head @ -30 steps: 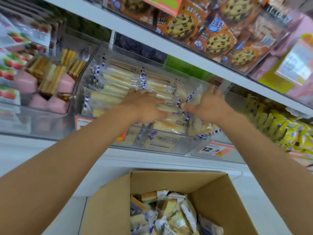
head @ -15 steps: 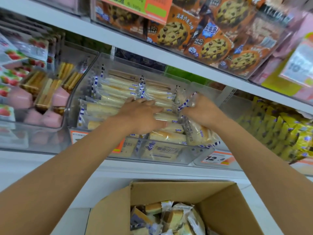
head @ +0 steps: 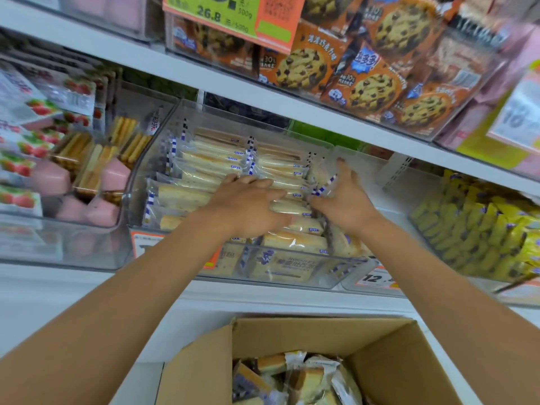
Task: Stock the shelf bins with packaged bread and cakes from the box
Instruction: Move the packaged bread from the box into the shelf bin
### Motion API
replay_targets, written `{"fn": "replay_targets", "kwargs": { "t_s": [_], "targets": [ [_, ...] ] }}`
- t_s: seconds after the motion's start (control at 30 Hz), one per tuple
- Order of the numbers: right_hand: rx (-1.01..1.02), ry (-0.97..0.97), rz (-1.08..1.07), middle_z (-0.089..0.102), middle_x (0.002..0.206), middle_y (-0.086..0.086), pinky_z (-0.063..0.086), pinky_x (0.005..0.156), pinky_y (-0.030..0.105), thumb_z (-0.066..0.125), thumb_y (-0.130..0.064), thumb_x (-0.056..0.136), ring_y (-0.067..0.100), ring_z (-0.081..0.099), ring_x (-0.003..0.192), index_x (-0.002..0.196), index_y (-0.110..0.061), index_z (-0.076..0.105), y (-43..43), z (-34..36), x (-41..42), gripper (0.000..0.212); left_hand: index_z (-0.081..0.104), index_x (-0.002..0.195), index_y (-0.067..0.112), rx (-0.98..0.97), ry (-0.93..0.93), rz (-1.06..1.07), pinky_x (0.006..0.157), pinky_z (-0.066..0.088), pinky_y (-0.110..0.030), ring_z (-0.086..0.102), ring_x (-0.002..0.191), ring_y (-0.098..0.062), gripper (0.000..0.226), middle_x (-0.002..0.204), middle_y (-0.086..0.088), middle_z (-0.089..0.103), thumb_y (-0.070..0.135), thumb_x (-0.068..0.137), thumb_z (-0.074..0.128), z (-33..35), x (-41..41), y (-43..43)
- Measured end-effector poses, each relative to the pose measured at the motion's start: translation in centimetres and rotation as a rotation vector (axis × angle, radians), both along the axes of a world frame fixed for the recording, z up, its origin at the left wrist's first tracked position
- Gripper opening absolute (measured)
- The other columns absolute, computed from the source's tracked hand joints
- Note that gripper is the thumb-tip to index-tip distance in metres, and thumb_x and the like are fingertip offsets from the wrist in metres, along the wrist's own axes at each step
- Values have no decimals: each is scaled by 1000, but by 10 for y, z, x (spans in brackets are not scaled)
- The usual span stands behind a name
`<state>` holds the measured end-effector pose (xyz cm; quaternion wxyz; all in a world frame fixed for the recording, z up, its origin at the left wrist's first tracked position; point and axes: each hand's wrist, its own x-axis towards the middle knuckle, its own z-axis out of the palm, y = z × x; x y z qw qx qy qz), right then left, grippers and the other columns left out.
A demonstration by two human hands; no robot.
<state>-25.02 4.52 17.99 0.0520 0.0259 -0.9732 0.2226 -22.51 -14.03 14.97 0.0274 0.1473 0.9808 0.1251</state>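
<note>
A clear shelf bin (head: 292,277) holds rows of bread slices in clear wrappers with blue-and-white striped seals (head: 216,159). My left hand (head: 251,207) lies flat on the packs at the middle front of the bin, fingers straight. My right hand (head: 343,197) has its fingers spread and presses against an upright pack (head: 321,173) at the bin's right side. Below the shelf stands an open cardboard box (head: 292,331) with several wrapped cake pieces (head: 304,375) inside.
Left of the bin, another clear bin (head: 58,252) holds pink packs and layered wafer packs. Strawberry-print packs sit far left, yellow packs (head: 479,229) on the right. Cookie bags (head: 365,68) fill the shelf above. An orange price tag (head: 374,280) hangs at the shelf edge.
My right hand has pushed the pack it held down along the bin's right side and spread its fingers. My left hand stays on the packs. The view has tilted up slightly.
</note>
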Motion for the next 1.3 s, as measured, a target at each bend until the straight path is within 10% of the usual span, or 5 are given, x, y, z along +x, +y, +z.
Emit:
{"fn": "replay_targets", "kwargs": {
  "t_s": [0.27, 0.63, 0.87, 1.0, 1.3],
  "targets": [
    [328, -214, 198, -15, 163, -3, 0, 122, 34, 16, -69, 93, 13, -9, 150, 155, -21, -8, 4, -31, -6, 83, 12, 154, 43, -15, -38, -20, 122, -1, -43, 3, 152, -17, 94, 165, 10, 4, 89, 75, 34, 0, 0, 0],
    [325, -258, 261, -20, 162, -4, -5, 121, 38, 17, -77, 88, 16, -20, 148, 155, -31, -10, 8, -35, -10, 85, 7, 156, 41, -93, -79, -2, 122, -2, -42, -1, 151, -14, 99, 165, 13, 0, 87, 74, 39, 3, -1, 3],
    [209, 73, 315, 28, 156, 14, 16, 117, 38, 36, -50, 100, 30, 19, 146, 149, -21, 35, 20, -11, 10, 57, 44, 144, 33, -19, 61, 123, 114, 29, -44, 36, 140, -23, 78, 152, 1, 43, 76, 79, 54, 31, 26, 12],
    [49, 441, 381, 62, 100, 8, 47, 75, 35, 54, -17, 91, 26, 57, 92, 98, -10, 66, 45, -9, 63, 16, 62, 88, 28, 199, 263, 317, 81, 51, -36, 61, 93, -20, 11, 96, 6, 67, 38, 87, 60, 38, 72, 45],
    [40, -315, 367, 68, 101, -4, 51, 80, 31, 55, -23, 95, 16, 62, 91, 103, -23, 68, 162, -150, 143, 16, 67, 81, 7, 357, -367, 365, 74, 54, -39, 64, 79, -28, 20, 87, -17, 66, 24, 90, 60, -79, 142, 125]
  ]
}}
